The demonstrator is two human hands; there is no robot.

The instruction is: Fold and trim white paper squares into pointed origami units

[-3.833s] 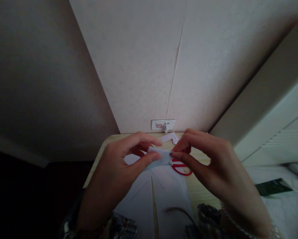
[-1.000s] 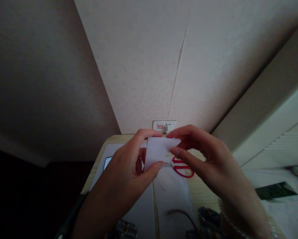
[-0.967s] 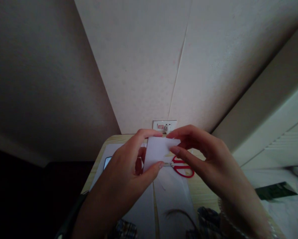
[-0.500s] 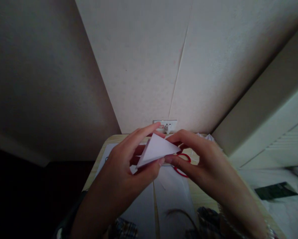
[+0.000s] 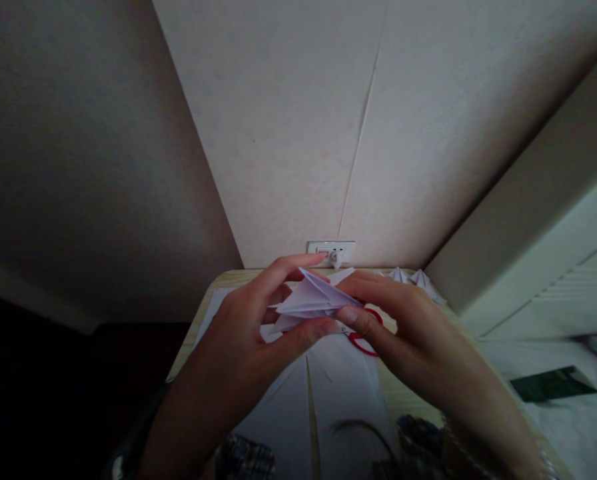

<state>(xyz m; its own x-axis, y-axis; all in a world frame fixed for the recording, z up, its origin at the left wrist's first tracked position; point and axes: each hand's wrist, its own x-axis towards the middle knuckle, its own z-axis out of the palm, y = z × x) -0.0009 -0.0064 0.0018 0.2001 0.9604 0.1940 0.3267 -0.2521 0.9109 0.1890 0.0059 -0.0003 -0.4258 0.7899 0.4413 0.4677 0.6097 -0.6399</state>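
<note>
A piece of white folded paper [image 5: 303, 299] with several pointed, layered flaps is held between my two hands above the table. My left hand [image 5: 263, 320] grips its left side, thumb along the lower edge and the index finger stretched out over the top. On the right end, my right hand [image 5: 383, 307] pinches the paper between thumb and fingers. Some of the fingertips are hidden behind the folds. Red-handled scissors [image 5: 366, 343] lie on the table just below and behind my right hand, their blades partly covered.
White paper sheets [image 5: 348, 387] lie on the light wooden table [image 5: 403, 387]. Small folded paper pieces [image 5: 421, 279] stand at the back right corner. A wall socket [image 5: 346, 250] with a white plug is behind the table. To the right, a dark green item [image 5: 553, 385] rests on a white surface.
The folded paper has turned from a flat triangular face to show several spread flaps. My right thumb has moved slightly right and up on it. More of the scissors and the back paper pieces shows.
</note>
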